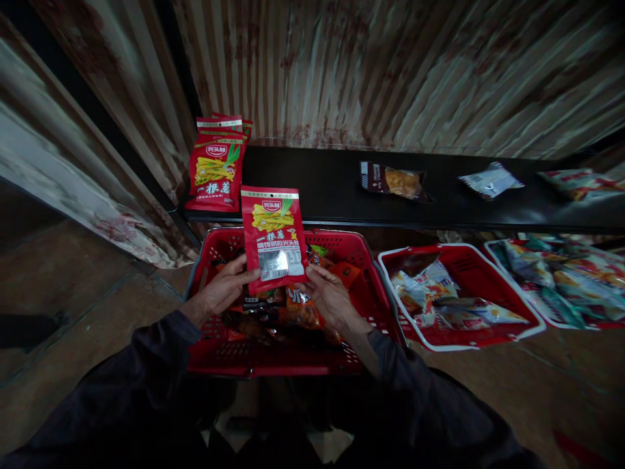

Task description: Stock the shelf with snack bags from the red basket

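Observation:
A red snack packet (273, 238) with yellow sticks and green onion printed on it is held upright between my two hands, above a red basket (361, 260). My left hand (227, 286) pinches its lower left edge, and my right hand (329, 293) grips its lower right corner. Under the packet, the basket holds several snack bags in orange and dark wrappers. A stack of similar red packets (215, 169) stands at the left end of the black shelf (303, 176), behind and to the left of the held one.
A brown-wrapped snack (398, 181), a white packet (491, 180) and a red and white packet (581, 184) lie along the shelf. Two more red baskets with white rims, one nearer (481, 260) and one farther right (520, 296), hold bags. A pleated curtain (342, 71) hangs behind.

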`<state>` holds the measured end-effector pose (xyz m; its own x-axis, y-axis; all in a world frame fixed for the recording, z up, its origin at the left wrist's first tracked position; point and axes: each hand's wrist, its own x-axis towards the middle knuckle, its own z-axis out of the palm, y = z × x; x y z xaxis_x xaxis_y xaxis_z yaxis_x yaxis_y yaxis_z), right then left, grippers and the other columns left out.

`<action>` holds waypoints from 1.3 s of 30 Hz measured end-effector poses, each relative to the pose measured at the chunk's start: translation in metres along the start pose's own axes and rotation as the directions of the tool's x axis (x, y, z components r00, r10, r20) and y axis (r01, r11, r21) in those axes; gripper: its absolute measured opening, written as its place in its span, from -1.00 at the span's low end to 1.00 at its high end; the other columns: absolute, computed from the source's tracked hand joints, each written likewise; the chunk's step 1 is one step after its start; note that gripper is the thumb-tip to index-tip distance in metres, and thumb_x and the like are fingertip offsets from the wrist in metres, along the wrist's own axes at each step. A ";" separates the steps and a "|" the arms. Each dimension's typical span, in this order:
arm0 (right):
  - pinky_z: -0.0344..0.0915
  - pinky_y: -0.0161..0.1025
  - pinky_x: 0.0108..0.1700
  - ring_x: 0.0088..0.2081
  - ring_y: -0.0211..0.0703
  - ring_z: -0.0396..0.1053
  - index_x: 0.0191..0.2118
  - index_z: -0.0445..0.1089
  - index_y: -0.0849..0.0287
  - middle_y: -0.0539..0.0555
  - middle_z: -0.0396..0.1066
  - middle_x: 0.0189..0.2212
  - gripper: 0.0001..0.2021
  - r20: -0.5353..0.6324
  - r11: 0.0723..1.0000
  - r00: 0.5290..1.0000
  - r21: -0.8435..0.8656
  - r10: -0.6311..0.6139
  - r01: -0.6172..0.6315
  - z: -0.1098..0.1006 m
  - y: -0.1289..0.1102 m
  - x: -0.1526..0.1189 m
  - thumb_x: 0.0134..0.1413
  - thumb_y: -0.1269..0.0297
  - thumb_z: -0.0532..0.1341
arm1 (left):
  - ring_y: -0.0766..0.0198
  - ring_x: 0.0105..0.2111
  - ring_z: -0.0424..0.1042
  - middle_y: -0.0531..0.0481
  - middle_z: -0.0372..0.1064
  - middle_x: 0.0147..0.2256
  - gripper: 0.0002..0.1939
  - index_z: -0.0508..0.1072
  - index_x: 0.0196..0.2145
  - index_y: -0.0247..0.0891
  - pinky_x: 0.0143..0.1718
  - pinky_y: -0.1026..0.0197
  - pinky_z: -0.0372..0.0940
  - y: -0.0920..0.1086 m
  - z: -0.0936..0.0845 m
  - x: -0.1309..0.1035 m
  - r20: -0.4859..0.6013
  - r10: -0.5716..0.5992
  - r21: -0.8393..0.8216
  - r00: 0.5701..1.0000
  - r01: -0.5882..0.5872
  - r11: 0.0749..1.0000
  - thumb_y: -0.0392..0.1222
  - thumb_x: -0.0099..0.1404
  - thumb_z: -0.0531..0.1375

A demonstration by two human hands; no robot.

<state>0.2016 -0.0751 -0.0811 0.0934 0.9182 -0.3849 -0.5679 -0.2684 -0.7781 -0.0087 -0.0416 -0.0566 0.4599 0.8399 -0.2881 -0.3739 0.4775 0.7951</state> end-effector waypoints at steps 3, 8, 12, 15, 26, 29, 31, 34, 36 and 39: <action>0.44 -0.19 -0.18 -0.37 -0.23 0.48 -0.42 0.51 0.13 -0.03 0.55 -0.43 -0.69 -0.012 1.000 1.000 -0.002 -0.014 0.014 0.001 -0.001 0.000 -0.41 0.16 0.49 | 0.05 0.02 0.37 -0.08 0.46 -0.05 -0.52 0.43 -0.08 -0.25 0.12 0.00 0.18 -0.001 0.001 -0.001 0.020 0.020 0.029 1.000 -0.021 0.999 -0.35 0.00 0.36; 0.42 -0.23 -0.18 -0.37 -0.26 0.47 -0.44 0.52 0.13 -0.04 0.54 -0.43 -0.68 -0.030 1.000 1.000 0.004 -0.005 0.005 0.002 -0.001 -0.001 -0.45 0.17 0.50 | 0.05 0.02 0.36 -0.08 0.44 -0.04 -0.51 0.43 -0.08 -0.24 0.13 -0.05 0.16 -0.004 0.000 0.002 0.034 0.013 0.029 0.999 -0.014 0.999 -0.36 -0.01 0.35; 0.42 -0.19 -0.17 -0.37 -0.23 0.47 -0.42 0.51 0.12 -0.03 0.55 -0.42 -0.70 -0.020 1.000 1.000 0.015 0.006 -0.006 0.000 -0.002 0.000 -0.41 0.22 0.49 | 0.05 0.05 0.33 -0.08 0.43 -0.03 -0.47 0.42 -0.05 -0.22 0.14 -0.05 0.15 -0.003 0.001 0.002 0.028 0.009 0.026 1.000 -0.010 1.000 -0.35 -0.02 0.36; 0.42 -0.19 -0.22 -0.37 -0.21 0.48 -0.35 0.51 0.12 -0.01 0.55 -0.39 -0.68 -0.011 1.000 1.000 -0.008 0.014 -0.014 -0.001 -0.004 0.000 -0.37 0.24 0.48 | 0.06 0.03 0.35 -0.07 0.44 -0.03 -0.44 0.41 -0.03 -0.20 0.13 -0.03 0.16 -0.004 0.002 0.001 0.024 -0.005 0.023 1.000 0.005 1.000 -0.35 -0.04 0.37; 0.41 -0.18 -0.24 -0.36 -0.13 0.49 -0.35 0.52 0.15 0.05 0.57 -0.39 -0.67 0.011 0.998 1.000 -0.051 0.023 -0.022 0.005 -0.010 -0.001 -0.33 0.13 0.46 | 0.06 -0.01 0.39 -0.08 0.45 -0.06 -0.49 0.45 -0.09 -0.21 0.10 0.00 0.17 -0.008 0.008 0.002 0.032 -0.055 0.020 0.998 0.054 0.998 -0.30 -0.05 0.40; 0.40 -0.12 -0.17 -0.32 -0.06 0.50 -0.36 0.52 0.14 0.05 0.57 -0.39 -0.67 0.004 0.998 1.000 -0.059 0.001 -0.001 0.006 -0.010 -0.003 -0.34 0.11 0.45 | 0.08 -0.01 0.39 -0.07 0.43 -0.02 -0.46 0.42 -0.04 -0.17 0.09 0.01 0.18 -0.010 0.005 0.001 0.020 -0.056 0.019 0.998 0.056 0.998 -0.31 -0.02 0.38; 0.40 -0.09 -0.16 -0.30 -0.04 0.50 -0.35 0.53 0.13 0.05 0.57 -0.38 -0.66 0.001 0.998 1.000 -0.069 -0.007 0.007 0.006 -0.010 -0.005 -0.34 0.10 0.45 | 0.08 0.00 0.38 -0.07 0.42 -0.01 -0.45 0.41 -0.02 -0.17 0.09 0.01 0.18 -0.012 0.003 0.001 0.022 -0.053 0.015 0.998 0.053 0.998 -0.32 0.00 0.37; 0.40 -0.08 -0.14 -0.30 -0.04 0.50 -0.32 0.53 0.12 0.04 0.57 -0.37 -0.64 0.008 0.997 1.000 -0.074 -0.015 0.016 0.007 -0.011 -0.007 -0.34 0.08 0.45 | 0.06 -0.01 0.39 -0.10 0.43 -0.02 -0.47 0.41 -0.02 -0.21 0.08 -0.01 0.19 -0.013 0.001 0.002 0.027 -0.039 0.046 0.999 0.038 0.998 -0.29 0.01 0.36; 0.40 -0.09 -0.14 -0.32 -0.05 0.50 -0.33 0.54 0.11 0.03 0.57 -0.39 -0.63 0.004 0.997 1.000 -0.070 -0.023 0.023 0.007 -0.013 -0.008 -0.36 0.08 0.45 | 0.04 -0.01 0.38 -0.13 0.43 -0.02 -0.50 0.42 -0.04 -0.25 0.08 -0.02 0.19 -0.012 0.001 0.004 0.022 -0.009 0.111 1.000 0.007 0.994 -0.25 0.03 0.35; 0.41 -0.08 -0.15 -0.33 -0.05 0.50 -0.34 0.54 0.10 0.03 0.57 -0.38 -0.64 -0.007 0.997 0.999 -0.072 -0.033 0.032 0.006 -0.015 -0.007 -0.36 0.07 0.45 | 0.02 0.01 0.35 -0.16 0.40 0.01 -0.44 0.36 0.04 -0.25 0.07 -0.02 0.19 -0.011 -0.001 0.006 -0.029 0.090 0.269 0.996 -0.079 0.960 -0.17 0.06 0.33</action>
<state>0.2040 -0.0759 -0.0636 0.1176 0.9244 -0.3627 -0.5046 -0.2589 -0.8236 -0.0021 -0.0417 -0.0676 0.4010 0.8866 -0.2305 -0.1789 0.3225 0.9295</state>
